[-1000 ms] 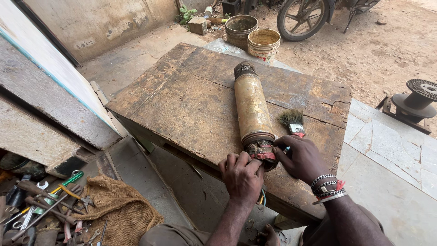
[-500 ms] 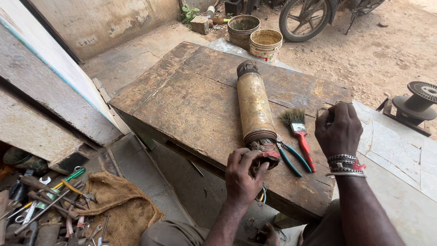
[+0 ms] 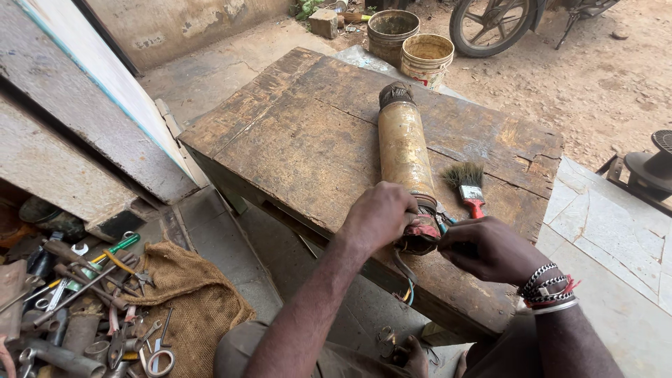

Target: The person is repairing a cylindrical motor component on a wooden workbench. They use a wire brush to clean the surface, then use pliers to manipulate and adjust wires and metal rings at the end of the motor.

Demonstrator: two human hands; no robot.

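Note:
A long, dirty yellow cylinder (image 3: pixel 404 144) lies on a worn wooden workbench (image 3: pixel 301 140), its dark far end pointing away from me. My left hand (image 3: pixel 378 215) grips the near end, where red tape and wires (image 3: pixel 422 233) stick out. My right hand (image 3: pixel 486 248), with bracelets on the wrist, is closed at that same end, its fingers on the wires. A red-handled paintbrush (image 3: pixel 467 183) lies on the bench just right of the cylinder, partly behind my right hand.
Two buckets (image 3: pixel 409 45) stand on the ground beyond the bench, near a motorcycle wheel (image 3: pixel 493 24). At lower left, burlap sacking (image 3: pixel 185 294) holds a heap of wrenches, pliers and screwdrivers (image 3: pixel 77 287). A wall and door frame run along the left. A metal disc part (image 3: pixel 654 164) sits at the right.
My right hand was at the cylinder's end, lifted up to the right, and has now come back down onto the wires. The left hand stays on the near end.

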